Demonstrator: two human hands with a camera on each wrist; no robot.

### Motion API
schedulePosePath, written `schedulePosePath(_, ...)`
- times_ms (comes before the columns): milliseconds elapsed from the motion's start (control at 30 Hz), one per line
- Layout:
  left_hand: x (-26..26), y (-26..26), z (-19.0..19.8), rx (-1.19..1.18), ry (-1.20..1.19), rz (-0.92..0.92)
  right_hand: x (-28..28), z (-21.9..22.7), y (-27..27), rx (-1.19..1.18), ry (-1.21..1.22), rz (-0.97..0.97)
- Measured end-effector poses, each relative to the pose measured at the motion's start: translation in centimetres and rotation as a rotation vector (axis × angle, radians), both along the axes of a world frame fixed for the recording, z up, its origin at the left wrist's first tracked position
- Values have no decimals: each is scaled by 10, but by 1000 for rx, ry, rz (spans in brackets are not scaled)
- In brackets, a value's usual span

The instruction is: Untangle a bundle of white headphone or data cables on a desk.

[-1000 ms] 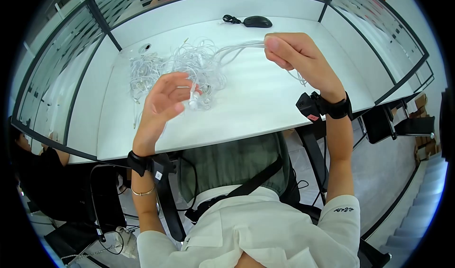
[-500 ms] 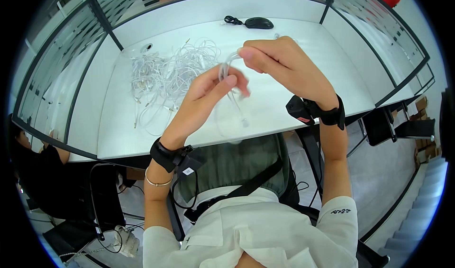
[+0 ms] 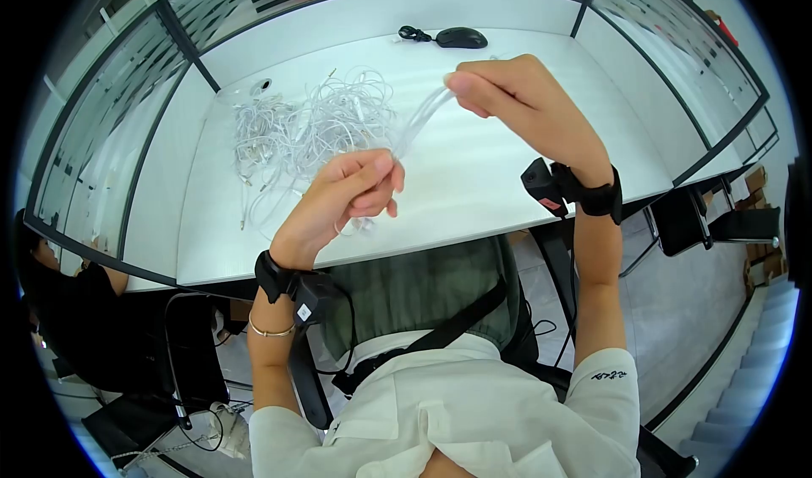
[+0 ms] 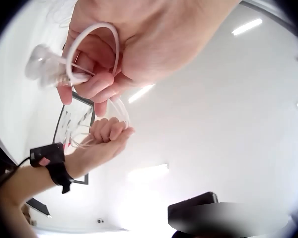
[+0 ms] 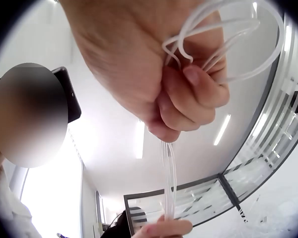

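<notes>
Between the two hands a bundle of white cable strands runs taut above the desk. The left hand pinches its lower end between thumb and fingers; in the left wrist view a loop of cable and blurred whitish earbud ends hang by that hand. The right hand grips the other end with curled fingers, and in the right wrist view loose cable loops stick out of that fist. A tangled pile of white earphone cables lies left of the bundle.
A black mouse with its coiled cord lies at the back of the white desk. Low partitions with glass tops enclose the desk. Another person in black sits at the far left.
The left hand first moved from beside the pile toward the right hand and took hold of the bundle, then drew back down and left. The right hand moved left, then slightly back right.
</notes>
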State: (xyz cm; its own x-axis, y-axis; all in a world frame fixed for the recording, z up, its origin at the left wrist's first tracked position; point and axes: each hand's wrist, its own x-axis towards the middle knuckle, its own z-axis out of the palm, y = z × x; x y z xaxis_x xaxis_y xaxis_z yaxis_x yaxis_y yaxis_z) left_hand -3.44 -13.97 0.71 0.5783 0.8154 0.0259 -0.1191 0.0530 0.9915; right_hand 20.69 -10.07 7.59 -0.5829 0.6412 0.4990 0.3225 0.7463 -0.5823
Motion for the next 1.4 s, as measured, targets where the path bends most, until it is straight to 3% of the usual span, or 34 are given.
schedulePosePath(133,-2,-5,2,17,75,64,6,0,3,0,-42,31)
schedulePosePath(267,-22,-10,7,-67,-116,163,12,-2,6,-158,-190,144)
schedulePosePath(400,-36,-14,23,-11,-151,254,6,-6,2,-333,-226,291)
schedulePosePath(500,-44,-14,30,-84,-314,164,5,-7,5,-460,-202,311)
schedulePosePath(667,-39,-18,34,90,-86,308,6,-15,14,-539,-168,263)
schedulePosePath(833,-48,-16,32,122,4,253,9,-14,13,-561,-179,152)
schedulePosePath(1033,-60,-12,30,117,94,240,13,-18,11,-561,-220,197)
schedulePosePath(1133,-61,-12,31,127,130,283,12,-25,13,-407,-167,252)
schedulePosePath(1233,-48,-10,25,124,43,405,1,-26,5,-374,74,200)
schedulePosePath(1400,1,3,4,49,-235,501,-31,-21,-10,-337,292,158)
